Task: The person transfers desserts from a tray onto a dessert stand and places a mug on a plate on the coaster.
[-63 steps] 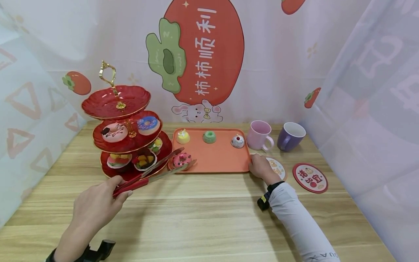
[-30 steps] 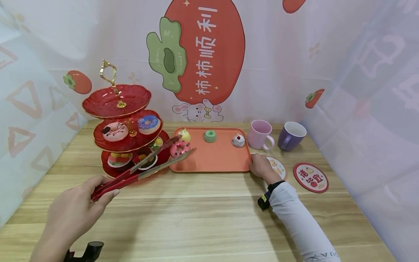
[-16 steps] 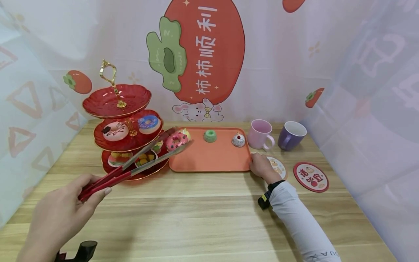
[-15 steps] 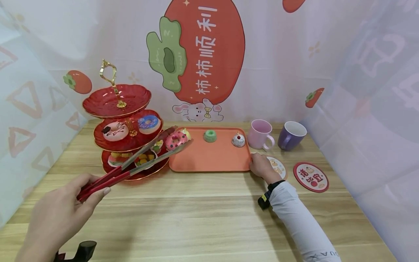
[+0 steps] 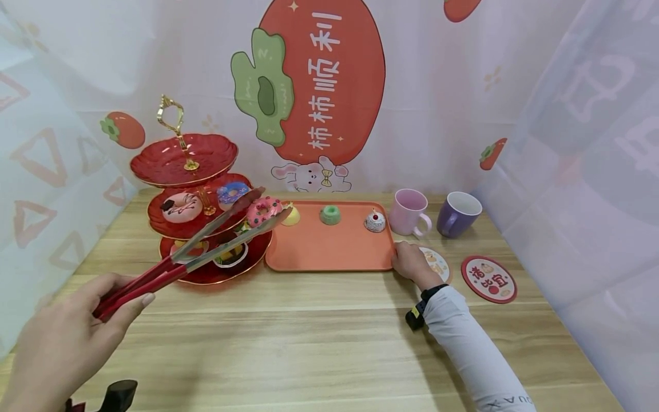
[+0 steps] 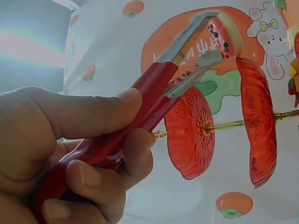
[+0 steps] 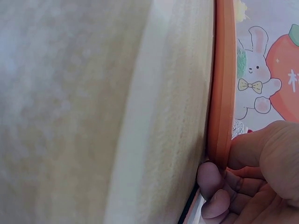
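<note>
The left hand point(image 5: 67, 337) grips red tongs point(image 5: 180, 260), fingers and thumb curled round the handles. The tong tips pinch a pink donut point(image 5: 262, 210), held in the air beside the middle tier of a 3-tier stand point(image 5: 170, 166), just left of the orange tray point(image 5: 329, 252). The right hand point(image 5: 409, 260) holds the tray's near right corner, fingers curled against its edge, on the bench point(image 5: 319, 343). 3 small cakes sit on the tray; 2 mugs stand to its right.

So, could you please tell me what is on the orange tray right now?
On the orange tray sit a yellow cake, a green ring cake and a white cherry cake; nothing there is covered.
</note>
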`<state>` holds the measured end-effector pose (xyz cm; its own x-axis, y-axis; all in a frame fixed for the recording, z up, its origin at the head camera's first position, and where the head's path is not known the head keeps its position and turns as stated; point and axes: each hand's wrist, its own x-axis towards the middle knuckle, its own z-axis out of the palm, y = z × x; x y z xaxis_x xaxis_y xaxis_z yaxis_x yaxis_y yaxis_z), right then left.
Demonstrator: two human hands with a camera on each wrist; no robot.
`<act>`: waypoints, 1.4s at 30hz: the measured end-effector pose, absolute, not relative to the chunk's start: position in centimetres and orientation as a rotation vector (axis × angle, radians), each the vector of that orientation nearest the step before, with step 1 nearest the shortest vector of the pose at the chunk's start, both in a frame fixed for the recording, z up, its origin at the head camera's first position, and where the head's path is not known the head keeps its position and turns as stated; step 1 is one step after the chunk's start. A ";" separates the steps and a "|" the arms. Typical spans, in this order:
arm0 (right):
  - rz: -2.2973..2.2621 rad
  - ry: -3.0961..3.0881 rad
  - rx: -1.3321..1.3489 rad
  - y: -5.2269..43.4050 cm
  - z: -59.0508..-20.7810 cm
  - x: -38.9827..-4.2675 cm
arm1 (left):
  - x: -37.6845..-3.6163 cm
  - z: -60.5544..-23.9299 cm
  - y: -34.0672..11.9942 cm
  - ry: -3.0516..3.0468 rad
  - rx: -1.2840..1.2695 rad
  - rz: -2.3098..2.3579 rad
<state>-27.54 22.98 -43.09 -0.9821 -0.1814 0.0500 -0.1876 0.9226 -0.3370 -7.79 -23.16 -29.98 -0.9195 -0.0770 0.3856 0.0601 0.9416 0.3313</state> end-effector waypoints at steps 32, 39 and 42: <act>0.540 -3.081 0.295 23.0 -43.1 -27.5 | -7.0 -31.3 -26.3 -2.355 -0.019 -0.876; 0.547 -3.073 0.299 23.0 -43.1 -27.5 | -7.2 -31.8 -27.2 -2.368 0.066 -0.872; 0.547 -3.067 0.295 23.0 -43.1 -27.6 | -7.3 -32.0 -27.4 -2.402 0.101 -0.841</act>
<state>-27.57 22.98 -43.15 -0.9821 -0.1828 0.0450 -0.1870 0.9211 -0.3415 -7.29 -27.38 -31.97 -0.8255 -0.2532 0.5045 0.1170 0.7977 0.5917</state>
